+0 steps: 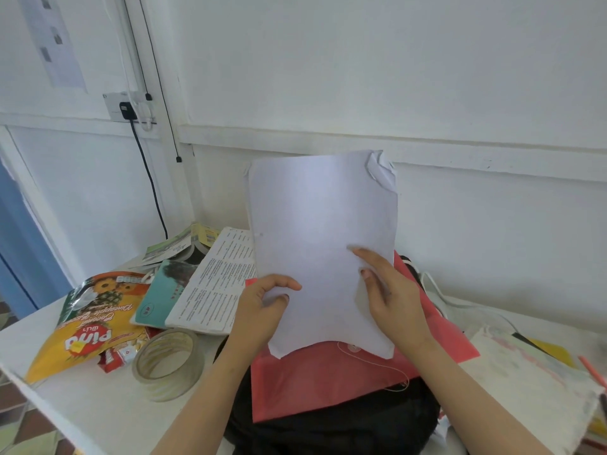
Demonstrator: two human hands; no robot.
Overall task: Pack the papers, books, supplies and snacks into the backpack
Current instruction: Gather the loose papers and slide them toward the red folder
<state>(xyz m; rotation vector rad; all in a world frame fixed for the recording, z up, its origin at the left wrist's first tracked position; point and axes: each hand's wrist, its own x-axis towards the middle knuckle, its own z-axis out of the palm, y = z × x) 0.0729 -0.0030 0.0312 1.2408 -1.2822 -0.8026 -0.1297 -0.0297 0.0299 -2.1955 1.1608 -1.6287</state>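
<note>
– White papers (322, 231) in the middle of the frame: who has them?

– Both hands. The left hand (262, 310) pinches the lower left edge, with its fingers curled and the thumb on the side facing us. The right hand (391, 297) grips the lower right edge, with its thumb and one finger laid on the front. Its other fingers are hidden behind the sheets.

– How does the stack stand?

– Nearly upright and lifted off the table (98, 405), with its top right corner curled over. The bottom edge hangs just above a red folder (328, 382).

– And the backpack?

– The black backpack (328, 431) lies at the bottom centre, under the folder. I cannot tell whether its opening is unzipped.

– What is on the left?

– A yellow snack bag (85, 326) at the lower left, with a small red packet (115, 354) beside it. A roll of clear tape (169, 362) stands just to the right of that. Behind them a teal book (164, 293) lies partly under an open printed booklet (216, 284), and another book (177, 247) sits further back against the wall.

– And on the right?

– More loose sheets (532, 382) at the lower right, with an orange pencil (591, 369) at the edge of the frame.
</note>
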